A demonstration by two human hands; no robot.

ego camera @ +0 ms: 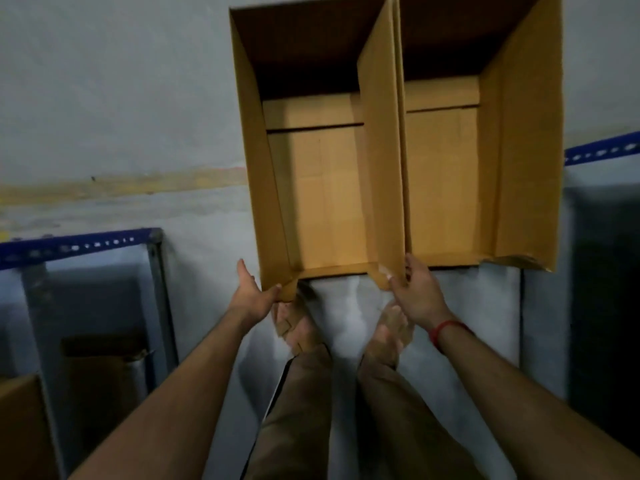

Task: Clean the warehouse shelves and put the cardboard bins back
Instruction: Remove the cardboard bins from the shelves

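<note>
- My trousers [294, 410] and my two feet in sandals [298, 327] are nearest, standing on the grey floor [104, 98].
- At the near left there is a cardboard box [20, 427], partly cut by the edge of the view, beside a grey shelf post [159, 289].
- My left hand [251, 294] holds the near left corner of the left bin [322, 188]. The thumb lies on the corner edge and the fingers reach along the outside of the left wall, so the hand is half closed around the cardboard.
- My right hand [415, 292], with a red thread [446, 329] on the wrist, pinches the near right corner of the same bin. The thumb is on the near side and the fingers are curled behind the wall. I cannot tell if they also take the wall of the neighbour.
- The left bin is in front of my feet, open side toward me, with nothing inside. I cannot tell if it rests on the floor.
- The right bin [446, 174] is just beside it, wall touching wall, also open, and its near right corner is torn.
- A blue shelf beam [76, 245] runs at the left, and another blue beam [602, 150] at the far right.
- Farther on the floor, a faded yellow stripe [121, 188] goes behind the bins.
</note>
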